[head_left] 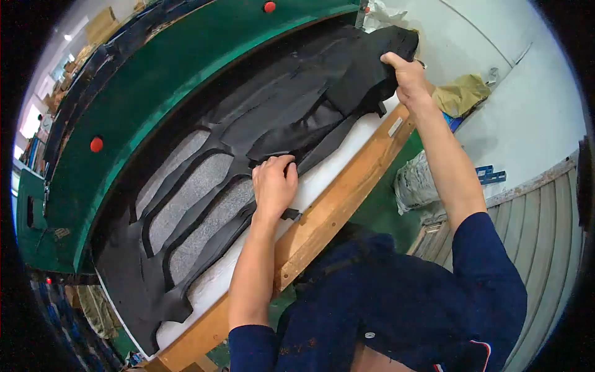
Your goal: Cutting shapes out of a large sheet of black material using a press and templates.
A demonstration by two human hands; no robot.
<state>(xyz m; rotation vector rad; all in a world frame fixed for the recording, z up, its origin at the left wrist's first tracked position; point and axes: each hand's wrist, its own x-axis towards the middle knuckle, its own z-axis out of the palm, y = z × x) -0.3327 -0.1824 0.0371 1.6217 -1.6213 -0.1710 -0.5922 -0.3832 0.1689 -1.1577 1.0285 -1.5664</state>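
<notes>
My right hand (408, 75) is gripping the bunched end of a black sheet (273, 118) at the upper right of the frame, thumb on top, fingers hidden. My left hand (273, 186) is resting with curled fingers on its near edge, mid-frame; I can't tell whether they're pinching it.

I'm judging the sheet light for its size, soft and floppy, probably not slippery. The narrow strips are looking easiest to stretch or tear, so the broad ends are offering the safer hold.

It is stretching from lower left to upper right, between a green frame (155, 105) and a wooden rail (334, 214). It is showing matte black, folding over itself on the right, while long openings at centre left are baring a speckled grey surface (186, 192).
</notes>
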